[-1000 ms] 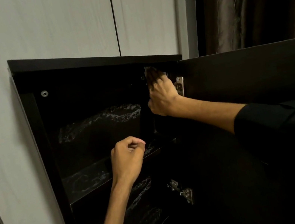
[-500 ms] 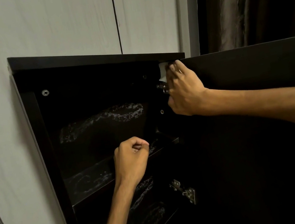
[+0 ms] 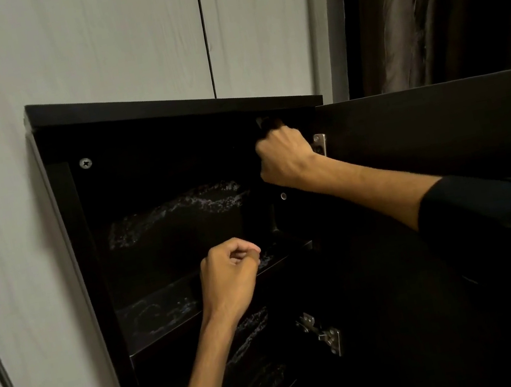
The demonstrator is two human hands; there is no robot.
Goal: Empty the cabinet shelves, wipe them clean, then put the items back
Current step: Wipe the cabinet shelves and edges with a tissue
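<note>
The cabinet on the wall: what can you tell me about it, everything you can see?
The cabinet is a dark, nearly black box of wood-look board fixed against a pale wall. Its door stands swung open to the right on two metal hinges. One shelf divides it; no items show, only whitish smears on the shelf and back panel. A screw head shows at the upper left inside. The right hand is fisted in the top right corner, and the left hand is curled before the shelf edge.

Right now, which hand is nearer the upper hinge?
Right. The right hand is fisted right beside the upper hinge, at the cabinet's top corner. The left hand is lower, by the shelf edge.
</note>
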